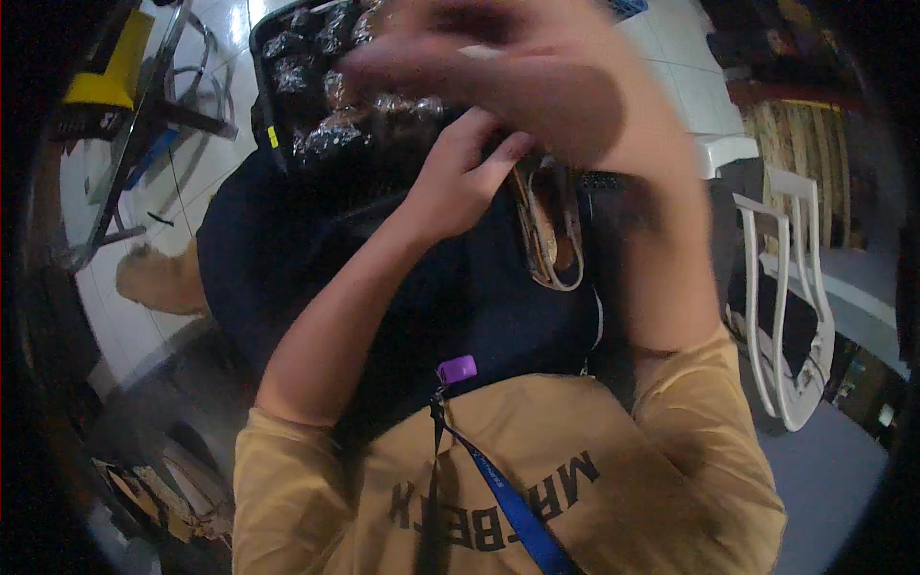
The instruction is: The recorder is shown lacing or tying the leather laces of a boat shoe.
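Observation:
On my lap, against dark clothing, rests a shoe (551, 235) with a brown inside and a pale rim, its open end toward me. The fingers and thumb of my left hand (465, 172) are closed at its far end, where my right forearm hides part of it. Reaching up and across to the left, my right hand (470, 57) is smeared by motion over the black crate, and its fingers cannot be made out. Several bundles in clear plastic wrap (331, 134) fill the crate (261, 72).
A white plastic chair (791, 287) stands at the right, with wooden slats (805, 172) behind it. To the left are a dark metal frame (144, 125) and a yellow object (110, 67) on the tiled floor. A blue lanyard (513, 498) and a purple tag (457, 370) hang over my front.

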Demonstrator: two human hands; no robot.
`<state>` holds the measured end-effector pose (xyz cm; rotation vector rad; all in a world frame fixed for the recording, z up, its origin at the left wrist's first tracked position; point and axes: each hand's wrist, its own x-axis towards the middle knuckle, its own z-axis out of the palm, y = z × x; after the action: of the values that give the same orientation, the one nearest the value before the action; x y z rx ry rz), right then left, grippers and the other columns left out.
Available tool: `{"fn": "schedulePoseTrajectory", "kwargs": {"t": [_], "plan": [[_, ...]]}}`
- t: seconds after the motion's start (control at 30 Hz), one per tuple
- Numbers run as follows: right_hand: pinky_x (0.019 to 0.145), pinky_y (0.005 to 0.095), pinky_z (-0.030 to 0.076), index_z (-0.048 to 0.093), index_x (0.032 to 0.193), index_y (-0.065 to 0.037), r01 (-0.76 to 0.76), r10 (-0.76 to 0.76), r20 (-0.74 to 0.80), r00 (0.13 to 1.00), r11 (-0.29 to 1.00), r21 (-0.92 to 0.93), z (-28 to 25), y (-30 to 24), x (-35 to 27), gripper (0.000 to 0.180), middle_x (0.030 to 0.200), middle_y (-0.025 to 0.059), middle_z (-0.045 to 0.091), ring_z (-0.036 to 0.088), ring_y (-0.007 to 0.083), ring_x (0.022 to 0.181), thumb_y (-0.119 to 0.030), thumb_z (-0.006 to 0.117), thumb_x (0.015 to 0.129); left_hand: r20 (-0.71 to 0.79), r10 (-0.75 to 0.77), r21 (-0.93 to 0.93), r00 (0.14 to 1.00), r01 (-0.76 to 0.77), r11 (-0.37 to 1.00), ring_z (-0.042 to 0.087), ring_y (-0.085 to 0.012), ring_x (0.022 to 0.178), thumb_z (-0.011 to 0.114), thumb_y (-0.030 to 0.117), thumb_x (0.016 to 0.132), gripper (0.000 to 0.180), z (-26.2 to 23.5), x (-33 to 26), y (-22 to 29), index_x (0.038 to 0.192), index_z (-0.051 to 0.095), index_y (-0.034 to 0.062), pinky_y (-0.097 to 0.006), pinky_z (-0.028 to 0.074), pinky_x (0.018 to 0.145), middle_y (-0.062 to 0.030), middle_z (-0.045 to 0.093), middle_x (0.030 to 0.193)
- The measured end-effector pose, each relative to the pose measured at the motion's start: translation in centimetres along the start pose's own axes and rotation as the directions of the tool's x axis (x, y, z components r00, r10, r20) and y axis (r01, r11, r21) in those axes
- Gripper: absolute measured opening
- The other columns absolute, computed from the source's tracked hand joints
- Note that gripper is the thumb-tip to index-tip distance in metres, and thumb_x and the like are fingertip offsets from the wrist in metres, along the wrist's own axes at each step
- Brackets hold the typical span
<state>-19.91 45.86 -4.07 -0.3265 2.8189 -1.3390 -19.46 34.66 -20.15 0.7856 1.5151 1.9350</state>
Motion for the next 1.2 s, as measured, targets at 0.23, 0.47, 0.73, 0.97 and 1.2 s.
{"fn": "schedulePoseTrajectory", "kwargs": {"t": [0.23, 0.47, 0.73, 0.97, 1.2], "plan": [[0.071, 0.0339, 0.055, 0.075, 0.105, -0.007, 0.329, -0.361, -0.254, 0.897, 0.931, -0.158, 0.9, 0.4, 1.1, 0.029, 0.094, 0.0092, 0.074, 0.068, 0.0206, 0.08, -0.035, 0.073, 0.099, -0.048, 0.134, 0.157, 0.99, -0.125, 0.98, 0.066, -0.0271, 0.113, 0.064, 0.011, 0.104, 0.022, 0.2, 0.0, -0.7, 0.121, 0.065, -0.0018, -0.04, 0.051, 0.099, -0.0169, 0.07, 0.12], [0.086, 0.027, 0.051, 0.077, 0.111, 0.001, -0.297, 0.313, -0.412, 0.856, 0.949, 0.105, -2.8, 6.7, -10.9, 0.02, 0.097, 0.0034, 0.073, 0.066, 0.0115, 0.091, -0.015, 0.073, 0.101, -0.011, 0.014, 0.157, 1.0, -0.012, 0.988, 0.062, -0.0136, 0.101, 0.063, 0.021, 0.108, 0.023, 0.2, 0.2, 0.2, 0.115, 0.066, -0.0002, -0.031, 0.049, 0.094, -0.0065, 0.069, 0.103], [0.08, 0.0262, 0.05, 0.077, 0.107, 0.0, -0.261, 0.314, -0.447, 0.838, 0.949, 0.178, 2.5, 9.4, -14.1, 0.017, 0.098, 0.0049, 0.069, 0.063, 0.0115, 0.087, -0.01, 0.08, 0.093, -0.051, 0.0, 0.071, 0.999, 0.003, 0.997, 0.062, -0.0089, 0.095, 0.067, 0.018, 0.106, 0.017, 1.1, 0.3, -0.1, 0.112, 0.069, 0.0028, -0.027, 0.049, 0.088, -0.002, 0.07, 0.1], [0.077, 0.0234, 0.045, 0.076, 0.101, -0.001, -0.229, 0.332, -0.457, 0.825, 0.936, 0.266, 3.5, 10.0, -13.8, 0.016, 0.097, 0.0014, 0.066, 0.057, 0.0077, 0.084, -0.011, 0.083, 0.091, -0.083, 0.115, 0.143, 0.99, -0.102, 0.984, 0.065, -0.0085, 0.099, 0.074, 0.011, 0.101, 0.014, 1.6, 0.5, -0.2, 0.112, 0.073, 0.0023, -0.027, 0.051, 0.088, -0.0034, 0.073, 0.107], [0.083, 0.024, 0.047, 0.075, 0.102, -0.001, -0.251, 0.424, -0.455, 0.783, 0.885, 0.393, 3.6, 10.2, -14.1, 0.015, 0.099, 0.0004, 0.067, 0.06, 0.0079, 0.091, -0.012, 0.082, 0.093, 0.022, 0.298, 0.247, 0.954, -0.294, 0.923, 0.068, -0.0135, 0.102, 0.076, 0.008, 0.097, 0.017, 0.9, 0.8, 0.7, 0.114, 0.076, 0.0022, -0.03, 0.053, 0.093, -0.0053, 0.074, 0.107]]}}
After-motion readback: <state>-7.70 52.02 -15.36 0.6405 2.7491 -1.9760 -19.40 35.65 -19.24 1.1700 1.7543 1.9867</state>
